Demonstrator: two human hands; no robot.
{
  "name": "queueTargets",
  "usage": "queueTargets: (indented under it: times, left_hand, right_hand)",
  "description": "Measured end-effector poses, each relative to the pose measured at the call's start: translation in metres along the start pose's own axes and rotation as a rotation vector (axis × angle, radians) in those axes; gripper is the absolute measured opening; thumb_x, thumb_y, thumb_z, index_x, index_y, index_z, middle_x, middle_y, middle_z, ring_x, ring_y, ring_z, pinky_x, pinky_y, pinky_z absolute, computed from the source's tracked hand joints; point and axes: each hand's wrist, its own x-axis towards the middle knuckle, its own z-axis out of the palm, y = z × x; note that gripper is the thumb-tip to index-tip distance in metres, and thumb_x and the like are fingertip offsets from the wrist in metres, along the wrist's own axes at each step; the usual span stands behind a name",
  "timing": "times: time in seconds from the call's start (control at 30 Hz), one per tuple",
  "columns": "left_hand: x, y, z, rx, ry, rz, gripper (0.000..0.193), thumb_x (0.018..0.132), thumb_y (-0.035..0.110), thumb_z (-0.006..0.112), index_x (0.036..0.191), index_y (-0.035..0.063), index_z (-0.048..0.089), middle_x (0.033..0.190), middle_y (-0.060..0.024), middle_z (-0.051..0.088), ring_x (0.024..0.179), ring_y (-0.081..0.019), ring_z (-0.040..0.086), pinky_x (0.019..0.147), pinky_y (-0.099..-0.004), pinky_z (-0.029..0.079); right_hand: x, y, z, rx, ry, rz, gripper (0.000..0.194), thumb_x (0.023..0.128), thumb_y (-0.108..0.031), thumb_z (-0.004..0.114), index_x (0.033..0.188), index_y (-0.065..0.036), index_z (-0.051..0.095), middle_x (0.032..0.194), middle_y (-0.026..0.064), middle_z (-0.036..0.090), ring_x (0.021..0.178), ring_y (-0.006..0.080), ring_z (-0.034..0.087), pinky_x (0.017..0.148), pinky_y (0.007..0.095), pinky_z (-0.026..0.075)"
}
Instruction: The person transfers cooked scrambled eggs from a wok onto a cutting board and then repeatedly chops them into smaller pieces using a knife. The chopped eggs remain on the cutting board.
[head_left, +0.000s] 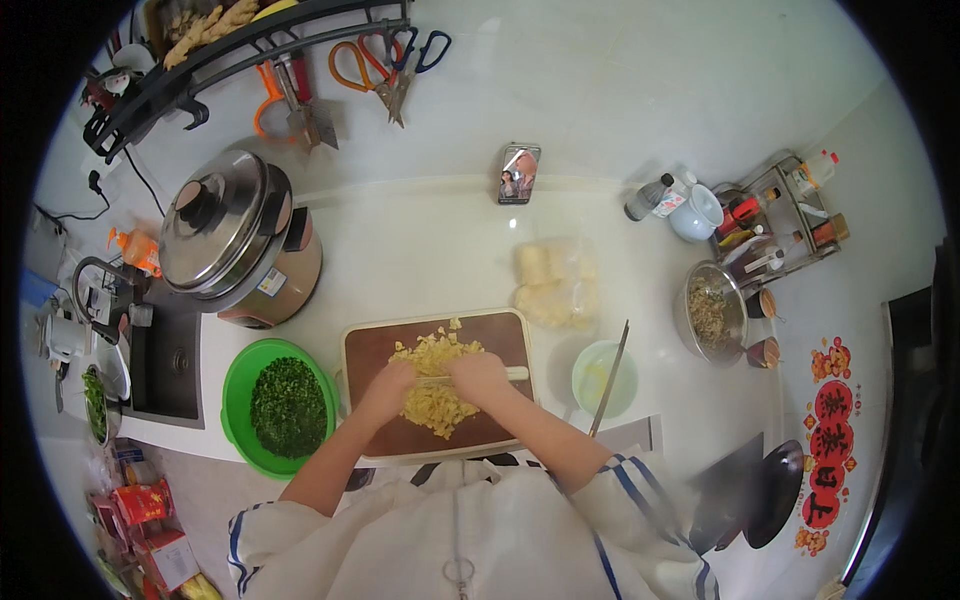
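A brown cutting board (367, 352) with a pale rim lies before me, bearing a heap of chopped yellow food (441, 411) that looks like cooked egg. Across the heap runs a kitchen knife (517, 373), its pale handle pointing right. My right hand (480, 379) is closed around the knife near the handle. At the blade's left end, my left hand (390, 386) grips it with curled fingers. Most of the blade is hidden by the hands and the food.
Left of the board sits a green basin (231, 409) of chopped greens; behind it stands a large metal-lidded cooker (217, 225). To the right, chopsticks (611, 375) rest across a pale bowl (630, 394). Bagged dough-like pieces (555, 285), a phone (519, 174) and a metal bowl (739, 330) are farther back.
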Motion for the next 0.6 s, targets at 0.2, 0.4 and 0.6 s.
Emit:
queueTargets:
  times: [0.2,0.4,0.6]
  left_hand:
    - [0.041,0.058,-0.011,0.252,-0.137,0.208,0.01,0.075,0.004,0.052,0.083,0.0056,0.056,0.085,-0.0118,0.054,0.082,-0.0312,0.054,0.073,-0.0424,0.045]
    - [0.062,-0.006,-0.011,0.046,-0.234,0.107,0.012,0.075,0.004,0.054,0.087,0.0042,0.055,0.09,-0.0136,0.056,0.081,-0.0343,0.053,0.071,-0.0436,0.044]
    - [0.047,-0.014,-0.01,0.044,-0.094,0.125,0.013,0.074,0.002,0.054,0.087,0.0051,0.055,0.087,-0.0132,0.054,0.085,-0.0329,0.052,0.072,-0.0426,0.045]
  right_hand:
    - [-0.025,0.051,0.02,0.233,0.123,-0.025,0.028,0.081,-0.04,0.059,0.086,-0.014,0.065,0.075,0.0131,0.065,0.071,0.0337,0.062,0.062,0.0444,0.048]
    - [0.002,0.022,0.001,0.159,-0.002,0.133,0.026,0.08,-0.037,0.06,0.084,-0.013,0.065,0.076,0.0122,0.066,0.073,0.0326,0.063,0.065,0.0439,0.05]
    - [0.002,0.013,-0.006,0.142,-0.019,0.14,0.024,0.08,-0.034,0.059,0.087,-0.012,0.065,0.076,0.0112,0.066,0.07,0.0325,0.063,0.062,0.044,0.05]
